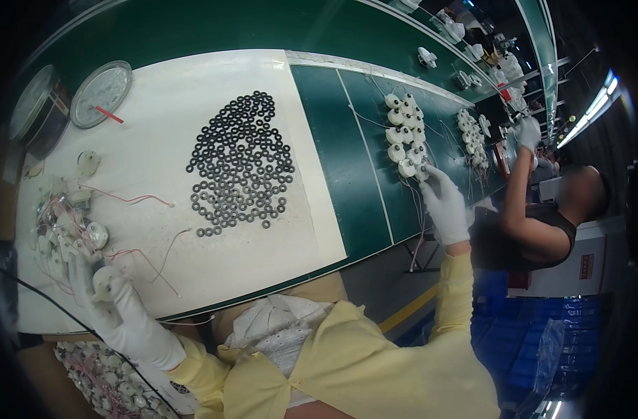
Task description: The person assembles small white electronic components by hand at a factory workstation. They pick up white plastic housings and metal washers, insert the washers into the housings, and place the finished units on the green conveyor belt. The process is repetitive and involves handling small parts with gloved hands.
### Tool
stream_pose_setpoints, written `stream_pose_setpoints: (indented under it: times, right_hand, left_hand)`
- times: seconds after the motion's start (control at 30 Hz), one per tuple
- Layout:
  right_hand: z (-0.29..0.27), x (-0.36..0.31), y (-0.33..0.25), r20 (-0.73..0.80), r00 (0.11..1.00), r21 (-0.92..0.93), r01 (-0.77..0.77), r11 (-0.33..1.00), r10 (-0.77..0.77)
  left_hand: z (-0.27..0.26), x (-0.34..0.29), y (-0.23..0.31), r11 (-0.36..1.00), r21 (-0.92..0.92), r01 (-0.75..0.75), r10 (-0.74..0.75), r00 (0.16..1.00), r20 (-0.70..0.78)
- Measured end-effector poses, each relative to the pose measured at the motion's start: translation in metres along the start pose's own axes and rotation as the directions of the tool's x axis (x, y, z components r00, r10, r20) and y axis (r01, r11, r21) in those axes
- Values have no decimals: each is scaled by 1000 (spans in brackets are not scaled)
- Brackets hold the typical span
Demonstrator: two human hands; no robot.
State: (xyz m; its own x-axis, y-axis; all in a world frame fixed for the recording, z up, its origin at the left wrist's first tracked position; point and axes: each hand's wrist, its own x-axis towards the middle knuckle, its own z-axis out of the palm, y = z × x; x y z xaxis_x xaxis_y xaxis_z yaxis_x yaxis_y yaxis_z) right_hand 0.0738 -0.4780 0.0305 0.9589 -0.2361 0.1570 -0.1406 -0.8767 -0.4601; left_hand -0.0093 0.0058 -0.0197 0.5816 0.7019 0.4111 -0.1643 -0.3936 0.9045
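My left hand (pixel 139 328), in a white glove, is closed round a small white round part with a dark centre (pixel 105 283), at the near left of the table. Just beyond it lies a heap of similar white parts (pixel 53 230) with red and white wires. My right hand (pixel 446 209), also gloved, reaches to the right, its fingertips pinching a white wired part (pixel 422 172) at the near end of a tight group of white parts (pixel 405 133). Each part in that group carries a black ring on top. Many loose black rings (pixel 242 160) lie spread between my hands.
A clear tub (pixel 36 115) and a round lid (pixel 101 94) stand at the far left. Another group of white parts (pixel 473 136) sits farther right, near a co-worker (pixel 535 223). A container of wired parts (pixel 109 380) is below the table edge. A black cable (pixel 46 311) crosses near my left hand.
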Motion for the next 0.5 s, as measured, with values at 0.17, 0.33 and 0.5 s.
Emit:
stream_pose_setpoints:
  times: [0.17,0.33,0.5]
  right_hand:
    - [-25,-28,-32,-354,894,8,296,955,-274]
    - [42,-89,-154,-46,960,985,-2,-170,-276]
    - [76,-113,-179,400,879,713,-476,-514,-260]
  left_hand:
    - [5,-13,38,982,-94,-162,143,973,-181]
    - [38,-17,91,712,-310,-630,702,647,298]
    - [71,-17,118,753,-319,-575,629,485,608]
